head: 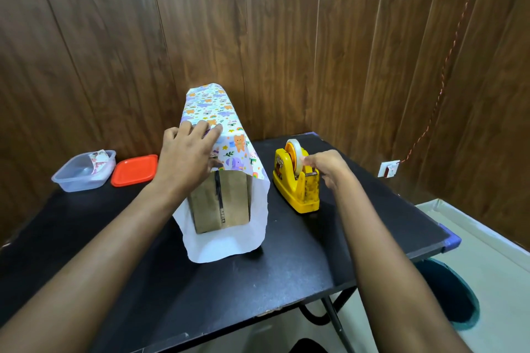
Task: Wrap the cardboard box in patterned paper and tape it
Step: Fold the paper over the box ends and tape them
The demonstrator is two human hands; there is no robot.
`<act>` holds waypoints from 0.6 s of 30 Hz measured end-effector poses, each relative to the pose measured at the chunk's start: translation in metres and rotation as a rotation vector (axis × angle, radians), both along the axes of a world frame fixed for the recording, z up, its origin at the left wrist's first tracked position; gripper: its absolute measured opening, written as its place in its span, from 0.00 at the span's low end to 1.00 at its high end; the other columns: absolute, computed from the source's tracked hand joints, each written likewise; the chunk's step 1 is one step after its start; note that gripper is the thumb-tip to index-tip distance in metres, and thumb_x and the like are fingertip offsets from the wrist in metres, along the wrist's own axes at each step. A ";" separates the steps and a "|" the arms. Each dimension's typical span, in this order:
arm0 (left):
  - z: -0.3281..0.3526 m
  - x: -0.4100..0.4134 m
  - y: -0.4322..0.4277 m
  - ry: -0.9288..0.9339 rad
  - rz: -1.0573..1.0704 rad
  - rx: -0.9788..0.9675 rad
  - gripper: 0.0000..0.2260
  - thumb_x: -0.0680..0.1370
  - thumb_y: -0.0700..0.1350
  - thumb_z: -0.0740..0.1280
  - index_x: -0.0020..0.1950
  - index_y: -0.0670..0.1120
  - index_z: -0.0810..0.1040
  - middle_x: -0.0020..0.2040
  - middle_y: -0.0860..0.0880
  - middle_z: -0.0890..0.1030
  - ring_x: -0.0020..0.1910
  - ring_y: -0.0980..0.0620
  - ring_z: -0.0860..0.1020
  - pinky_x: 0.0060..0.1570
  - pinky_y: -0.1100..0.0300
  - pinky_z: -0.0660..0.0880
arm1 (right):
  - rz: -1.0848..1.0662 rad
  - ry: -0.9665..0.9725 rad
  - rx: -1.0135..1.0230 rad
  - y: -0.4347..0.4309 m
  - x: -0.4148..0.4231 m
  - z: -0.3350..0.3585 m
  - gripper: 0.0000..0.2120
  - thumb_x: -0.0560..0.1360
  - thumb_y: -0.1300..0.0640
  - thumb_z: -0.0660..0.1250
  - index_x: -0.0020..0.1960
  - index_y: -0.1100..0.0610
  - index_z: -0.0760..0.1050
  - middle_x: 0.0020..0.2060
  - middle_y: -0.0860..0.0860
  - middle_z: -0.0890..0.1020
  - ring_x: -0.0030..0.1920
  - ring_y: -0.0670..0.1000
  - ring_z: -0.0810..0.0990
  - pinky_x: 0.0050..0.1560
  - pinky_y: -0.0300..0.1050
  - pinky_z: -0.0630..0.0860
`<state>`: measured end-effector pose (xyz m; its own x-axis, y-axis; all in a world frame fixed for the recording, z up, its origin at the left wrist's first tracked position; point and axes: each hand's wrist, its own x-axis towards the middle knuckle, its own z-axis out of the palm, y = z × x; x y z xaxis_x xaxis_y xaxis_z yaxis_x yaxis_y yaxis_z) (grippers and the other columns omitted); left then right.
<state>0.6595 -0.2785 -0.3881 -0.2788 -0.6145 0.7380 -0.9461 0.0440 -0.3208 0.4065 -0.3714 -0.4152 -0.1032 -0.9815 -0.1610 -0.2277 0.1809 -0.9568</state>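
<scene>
Both forearms [94, 264] reach over the bench [258, 281]. The cardboard box [226, 203] stands mid-bench under the patterned paper [218, 112], near end bare. My left fingers [213, 135] are spread flat on the paper, and my right fingers [308, 160] pinch the tape [294, 152] at the dispenser [298, 189]. A hard yank could drag the dispenser, or the paper might slip.

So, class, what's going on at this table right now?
A person is partway through wrapping a cardboard box. The left hand presses the patterned paper flat on top of the box, while the right hand seems to pinch the tape at the yellow dispenser. The box's near end is bare, with paper overhanging it.
</scene>
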 end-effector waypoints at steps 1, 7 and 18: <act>0.000 0.000 0.000 0.000 0.000 -0.002 0.34 0.56 0.49 0.82 0.59 0.41 0.78 0.47 0.41 0.79 0.42 0.39 0.76 0.39 0.50 0.71 | -0.002 -0.012 -0.004 -0.001 0.001 0.003 0.23 0.72 0.62 0.72 0.64 0.66 0.71 0.63 0.58 0.75 0.63 0.57 0.73 0.52 0.46 0.69; 0.000 0.000 -0.001 0.000 0.001 -0.002 0.34 0.56 0.49 0.82 0.59 0.41 0.78 0.47 0.41 0.79 0.42 0.39 0.76 0.39 0.50 0.71 | -0.020 -0.022 0.066 0.007 -0.012 0.002 0.03 0.75 0.66 0.65 0.44 0.63 0.77 0.31 0.51 0.72 0.30 0.46 0.67 0.31 0.38 0.65; -0.002 0.002 -0.004 0.004 -0.011 -0.016 0.33 0.58 0.48 0.82 0.60 0.41 0.77 0.49 0.42 0.79 0.43 0.39 0.76 0.40 0.50 0.71 | -0.180 -0.353 -0.012 0.027 -0.001 -0.061 0.14 0.75 0.52 0.68 0.34 0.57 0.72 0.31 0.52 0.78 0.32 0.48 0.74 0.32 0.41 0.71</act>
